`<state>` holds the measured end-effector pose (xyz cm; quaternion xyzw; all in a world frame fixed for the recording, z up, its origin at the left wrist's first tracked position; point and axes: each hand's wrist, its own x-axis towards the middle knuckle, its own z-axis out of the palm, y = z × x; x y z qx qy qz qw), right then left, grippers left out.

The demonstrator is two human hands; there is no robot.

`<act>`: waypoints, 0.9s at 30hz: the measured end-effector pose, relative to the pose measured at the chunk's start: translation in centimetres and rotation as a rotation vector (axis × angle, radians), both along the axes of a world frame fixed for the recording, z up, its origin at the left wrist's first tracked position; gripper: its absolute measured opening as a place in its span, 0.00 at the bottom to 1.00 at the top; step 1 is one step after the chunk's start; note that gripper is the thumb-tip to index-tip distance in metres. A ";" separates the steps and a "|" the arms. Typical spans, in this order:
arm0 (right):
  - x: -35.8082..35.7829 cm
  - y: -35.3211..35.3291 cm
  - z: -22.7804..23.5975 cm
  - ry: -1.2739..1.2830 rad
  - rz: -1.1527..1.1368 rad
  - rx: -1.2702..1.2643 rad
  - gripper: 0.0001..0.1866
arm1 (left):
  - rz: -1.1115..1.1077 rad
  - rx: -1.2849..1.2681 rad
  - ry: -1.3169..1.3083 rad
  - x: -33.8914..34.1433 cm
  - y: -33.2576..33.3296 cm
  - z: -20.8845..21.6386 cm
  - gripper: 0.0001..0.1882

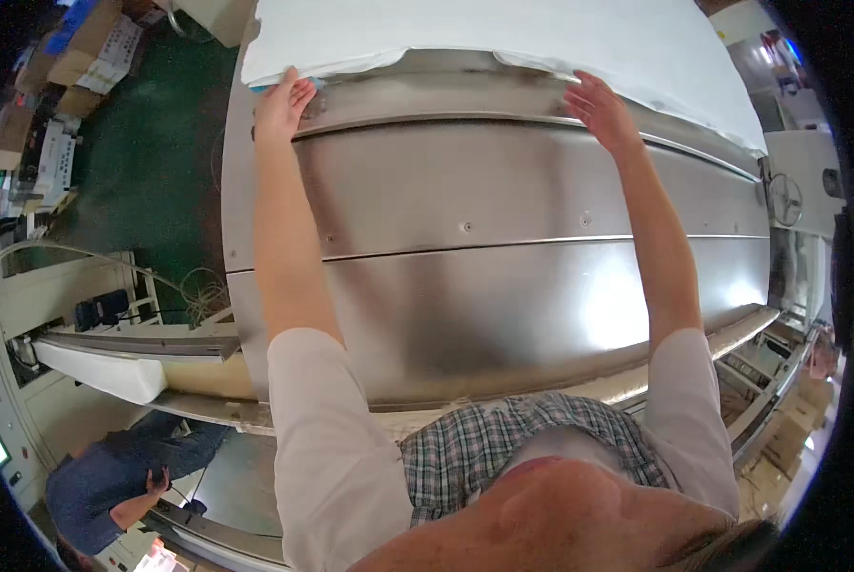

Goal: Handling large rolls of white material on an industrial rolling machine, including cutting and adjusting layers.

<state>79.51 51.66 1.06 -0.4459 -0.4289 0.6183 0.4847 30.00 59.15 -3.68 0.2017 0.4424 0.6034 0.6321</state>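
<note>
A wide white sheet (541, 24) covers the far part of a metal machine table, its front edge hanging uneven over the brushed metal. My left hand (284, 107) is at the sheet's near left corner, fingers loosely bent and apart, with a fingertip against the edge. Toward the right, my right hand (603, 110) is beside the same edge, palm turned inward and fingers spread. Neither hand visibly grips the sheet. Below both hands slopes the bare metal panel (446, 181), with screws and a seam across it.
At lower left a person in dark clothes (112, 477) is beside another machine, near a white roll (103, 372). Cardboard boxes (89, 67) line the far left, past a green floor (151, 143). A handwheel (784, 198) stands at right, and more boxes (780, 439) lie lower right.
</note>
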 end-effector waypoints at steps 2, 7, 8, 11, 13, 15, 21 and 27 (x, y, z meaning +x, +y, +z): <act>-1.2 1.4 -0.3 -0.084 -0.077 0.019 0.21 | 0.006 0.055 0.023 -0.5 -0.8 -0.2 0.11; -1.1 2.7 0.2 0.141 -0.387 -0.143 0.16 | -0.010 0.115 -0.075 -0.5 -3.0 -0.3 0.09; -0.9 2.6 0.5 0.151 -0.370 -0.149 0.16 | -0.049 0.172 -0.126 -0.9 -3.5 -0.4 0.09; -0.4 0.2 1.3 0.278 -0.335 -0.002 0.16 | 0.005 0.345 -0.264 0.4 -5.8 -0.1 0.07; 0.1 -1.1 1.5 0.203 -0.230 -0.036 0.16 | 0.036 0.332 -0.235 0.0 -5.9 0.2 0.06; -0.1 -2.1 0.2 0.003 -0.164 -0.177 0.15 | 0.186 0.199 -0.108 -0.2 -5.5 0.4 0.06; -0.6 -3.9 -1.8 -0.353 0.049 -0.256 0.12 | 0.643 0.027 0.702 -5.1 -0.1 0.8 0.10; -0.7 -5.9 -4.1 -0.581 -0.060 -0.131 0.09 | 0.578 0.272 0.833 -4.2 5.0 0.1 0.15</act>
